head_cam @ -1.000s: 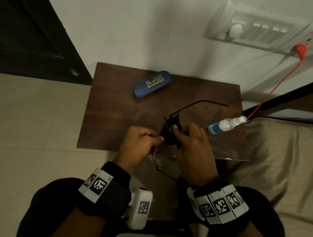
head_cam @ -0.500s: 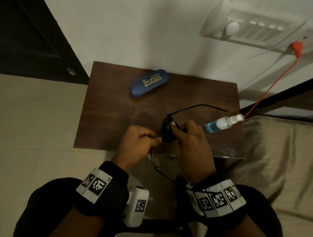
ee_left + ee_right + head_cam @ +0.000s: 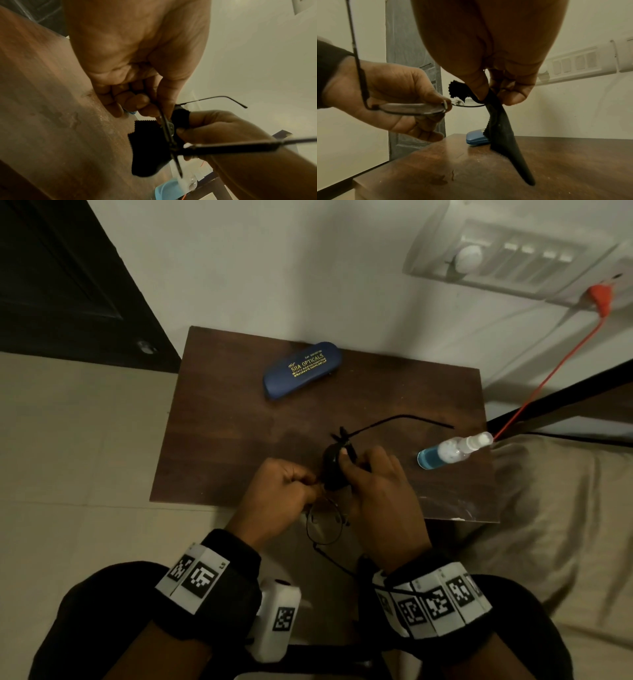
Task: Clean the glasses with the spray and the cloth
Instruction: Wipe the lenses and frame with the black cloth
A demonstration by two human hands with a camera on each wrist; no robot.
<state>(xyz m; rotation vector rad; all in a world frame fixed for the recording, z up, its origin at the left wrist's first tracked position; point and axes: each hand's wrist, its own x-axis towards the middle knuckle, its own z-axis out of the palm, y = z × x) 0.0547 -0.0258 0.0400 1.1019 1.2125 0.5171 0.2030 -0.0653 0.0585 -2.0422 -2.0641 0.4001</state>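
Note:
Thin dark wire-frame glasses [image 3: 323,525] hang over the front edge of the brown table [image 3: 222,422], temples open. My left hand [image 3: 284,484] pinches the frame beside the near lens [image 3: 412,108]. My right hand [image 3: 373,487] pinches a black cloth [image 3: 334,470] folded around the far lens, thumb on one side and fingers on the other. The cloth [image 3: 503,128] hangs from that pinch down to the tabletop. In the left wrist view, my left hand [image 3: 154,111] holds the frame [image 3: 167,129] edge-on. A clear spray bottle [image 3: 452,450] of blue liquid lies on the table's right side.
A blue glasses case [image 3: 301,369] lies at the back of the table near the wall. A beige bed [image 3: 548,508] borders the table on the right. A red cable [image 3: 548,378] runs from a wall switch panel [image 3: 507,258]. A dark door [image 3: 68,285] stands at left.
Both hands stay at the table's front edge. My right thumb and the bunched cloth have shifted slightly over the far lens. The left hand's hold looks the same.

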